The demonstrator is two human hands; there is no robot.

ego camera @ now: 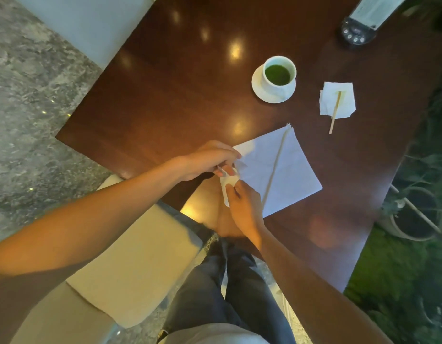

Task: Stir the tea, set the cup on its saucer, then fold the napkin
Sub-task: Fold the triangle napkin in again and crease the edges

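A dark glossy wooden tabletop [180, 78] fills the middle of the frame, with ceiling lights mirrored in it. At the upper right stands a black device [357, 33] with round buttons. Upper left shows a pale chair seat [90, 23] over grey marbled floor [23, 100]. A beige cushioned chair [130, 264] sits at lower left. Potted plants [413, 217] and greenery line the right edge.

Your hands [210, 161] [242, 202] pinch the large white paper napkin's [284, 170] near-left corner; beyond and right of that grip, the white ceramic cup [279, 73] sits on its round white saucer [258, 89], the thin wooden stirrer [335, 112] farther right.
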